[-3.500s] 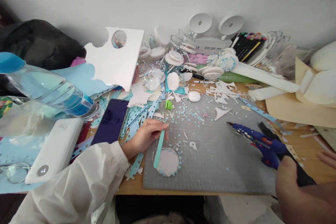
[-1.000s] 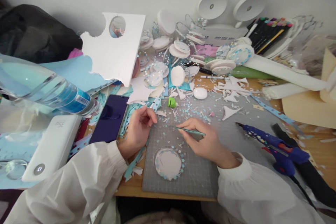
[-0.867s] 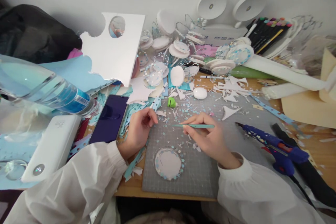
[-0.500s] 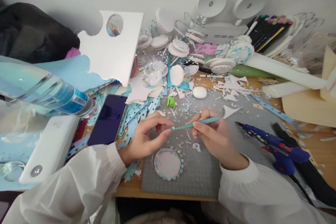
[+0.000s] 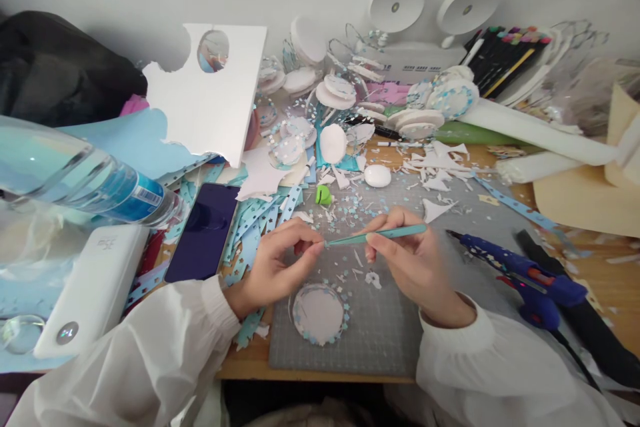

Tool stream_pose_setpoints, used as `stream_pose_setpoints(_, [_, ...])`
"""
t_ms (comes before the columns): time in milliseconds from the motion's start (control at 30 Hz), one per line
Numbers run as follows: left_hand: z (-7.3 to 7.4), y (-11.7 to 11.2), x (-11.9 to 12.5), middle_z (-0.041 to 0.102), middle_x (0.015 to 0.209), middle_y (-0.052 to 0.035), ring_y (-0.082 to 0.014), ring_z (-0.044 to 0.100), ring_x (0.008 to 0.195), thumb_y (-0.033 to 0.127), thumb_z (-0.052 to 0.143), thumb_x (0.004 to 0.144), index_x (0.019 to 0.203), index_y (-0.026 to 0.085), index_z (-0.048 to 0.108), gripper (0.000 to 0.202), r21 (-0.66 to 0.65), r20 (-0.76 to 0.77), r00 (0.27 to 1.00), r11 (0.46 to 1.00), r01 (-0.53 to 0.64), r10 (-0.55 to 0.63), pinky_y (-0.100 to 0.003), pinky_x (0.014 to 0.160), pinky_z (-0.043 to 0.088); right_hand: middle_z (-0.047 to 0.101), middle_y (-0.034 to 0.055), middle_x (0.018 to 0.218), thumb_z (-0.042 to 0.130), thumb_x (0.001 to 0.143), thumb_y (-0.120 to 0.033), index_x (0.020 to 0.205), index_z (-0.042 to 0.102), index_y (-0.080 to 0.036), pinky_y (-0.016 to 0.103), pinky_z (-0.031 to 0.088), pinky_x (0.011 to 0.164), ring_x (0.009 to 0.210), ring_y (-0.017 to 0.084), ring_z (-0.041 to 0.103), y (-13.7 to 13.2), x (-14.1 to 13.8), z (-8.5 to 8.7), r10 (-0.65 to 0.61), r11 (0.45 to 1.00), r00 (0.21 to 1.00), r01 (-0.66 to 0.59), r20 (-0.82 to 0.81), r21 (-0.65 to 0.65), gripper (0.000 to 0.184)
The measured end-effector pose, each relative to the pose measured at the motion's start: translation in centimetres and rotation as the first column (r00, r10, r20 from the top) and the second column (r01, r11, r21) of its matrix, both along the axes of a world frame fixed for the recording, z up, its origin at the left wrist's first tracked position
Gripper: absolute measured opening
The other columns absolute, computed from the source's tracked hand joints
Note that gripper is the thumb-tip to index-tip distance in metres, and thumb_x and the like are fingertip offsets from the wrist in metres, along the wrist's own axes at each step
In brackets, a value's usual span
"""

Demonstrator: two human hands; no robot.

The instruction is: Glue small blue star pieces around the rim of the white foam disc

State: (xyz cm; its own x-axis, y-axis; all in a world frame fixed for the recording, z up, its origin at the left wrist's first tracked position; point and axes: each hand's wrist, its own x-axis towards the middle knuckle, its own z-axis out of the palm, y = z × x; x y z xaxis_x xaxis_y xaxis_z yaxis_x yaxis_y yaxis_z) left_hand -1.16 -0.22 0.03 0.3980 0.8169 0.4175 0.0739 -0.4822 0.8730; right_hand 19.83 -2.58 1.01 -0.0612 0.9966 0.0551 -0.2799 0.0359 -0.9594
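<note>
Teal thin tweezers [image 5: 381, 235], clamped in right hand [image 5: 415, 265], touch the pinched left hand [image 5: 278, 268], 12 o'clock of a white round disc [image 5: 319, 312]; slack grip may drop them.

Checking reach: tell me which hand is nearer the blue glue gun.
Right. The right hand, gripping the tweezers, lies just left of the glue gun; the left hand sits farther left.

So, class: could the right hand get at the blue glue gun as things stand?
Probably yes: the glue gun lies to the right of the right hand, only paper scraps between, though that hand is gripping teal tweezers.
</note>
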Motion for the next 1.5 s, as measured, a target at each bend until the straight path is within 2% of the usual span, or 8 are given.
stream_pose_setpoints(367, [0.0,-0.1,0.1,0.060,0.074,-0.0035,-0.0139,0.053,0.069,0.020,0.056,0.092,0.085,0.016,0.063,0.010,-0.022,-0.023,1.000,1.000,0.017,-0.017,-0.027,0.064,0.043,0.063,-0.0026,0.074,0.071,0.082,-0.024,0.072,0.052,-0.021,0.026,0.050,0.053,0.058,0.011,0.059,-0.1,0.0,0.1,-0.017,1.000,0.997,0.017,0.071,0.001,0.021])
stream_pose_setpoints(767, [-0.2,-0.1,0.0,0.058,0.075,-0.0025,-0.0131,0.052,0.071,0.017,0.056,0.092,0.086,0.016,0.062,0.008,-0.023,-0.023,0.999,0.999,0.036,-0.037,-0.026,0.066,0.041,0.065,-0.0011,0.072,0.073,0.079,-0.028,0.071,0.054,-0.021,0.026,0.049,0.049,0.055,0.011,0.058,0.1,-0.2,0.4,-0.008,0.999,1.000,0.009,0.027,-0.042,0.022])
stream_pose_setpoints(1000, [-0.1,-0.1,0.1,0.058,0.073,-0.0029,-0.0143,0.052,0.070,0.021,0.055,0.093,0.084,0.016,0.062,0.012,-0.029,-0.045,0.999,0.999,0.029,-0.030,-0.027,0.066,0.042,0.064,-0.0010,0.071,0.074,0.078,-0.027,0.069,0.055,-0.021,0.025,0.048,0.048,0.054,0.010,0.056,0.1,-0.3,0.6,0.001,0.998,1.000,0.001,0.027,-0.059,0.021])
stream_pose_setpoints(1233, [0.5,-0.1,0.0,0.062,0.076,-0.0051,-0.0152,0.055,0.072,0.024,0.054,0.094,0.084,0.016,0.066,0.018,-0.111,0.005,0.999,0.993,0.039,-0.038,-0.029,0.068,0.043,0.061,-0.0014,0.066,0.073,0.079,-0.032,0.068,0.052,-0.022,0.026,0.047,0.049,0.054,0.012,0.055,0.3,-0.3,0.5,-0.053,0.997,0.995,0.057,0.082,-0.053,0.026])
stream_pose_setpoints(1333, [0.5,0.1,-0.1,0.064,0.075,-0.0058,-0.0156,0.055,0.070,0.030,0.055,0.094,0.081,0.016,0.069,0.023,-0.196,0.052,0.998,0.980,0.039,-0.030,-0.029,0.068,0.042,0.066,-0.0002,0.076,0.072,0.080,-0.028,0.069,0.050,-0.022,0.027,0.049,0.052,0.055,0.011,0.057,0.2,-0.4,0.1,-0.151,0.988,0.979,0.147,0.140,0.040,0.026])
stream_pose_setpoints(1400, [0.1,0.2,-0.1,0.061,0.070,-0.0038,-0.0147,0.052,0.067,0.033,0.056,0.093,0.078,0.016,0.071,0.027,-0.283,0.087,0.996,0.958,0.041,-0.017,-0.028,0.066,0.040,0.069,0.0017,0.084,0.069,0.083,-0.023,0.073,0.049,-0.023,0.030,0.052,0.056,0.061,0.013,0.062,0.0,-0.6,0.2,-0.246,0.962,0.945,0.210,0.215,0.177,0.022])
stream_pose_setpoints(1467, [-0.4,0.3,-0.1,0.055,0.064,-0.0013,-0.0138,0.048,0.065,0.036,0.058,0.092,0.078,0.017,0.073,0.028,-0.383,0.115,0.993,0.923,0.044,0.000,-0.028,0.064,0.037,0.071,0.0040,0.087,0.065,0.084,-0.015,0.078,0.051,-0.024,0.033,0.055,0.063,0.074,0.017,0.067,-0.1,-1.0,0.7,-0.340,0.902,0.881,0.206,0.328,0.380,0.017])
stream_pose_setpoints(1500, [-0.6,0.4,-0.1,0.052,0.062,-0.0003,-0.0135,0.046,0.064,0.038,0.059,0.091,0.078,0.017,0.074,0.029,-0.427,0.131,0.991,0.903,0.046,0.012,-0.028,0.063,0.036,0.071,0.0053,0.089,0.063,0.084,-0.012,0.082,0.053,-0.024,0.035,0.055,0.067,0.080,0.019,0.068,-0.2,-1.2,1.0,-0.381,0.855,0.834,0.153,0.399,0.496,0.017])
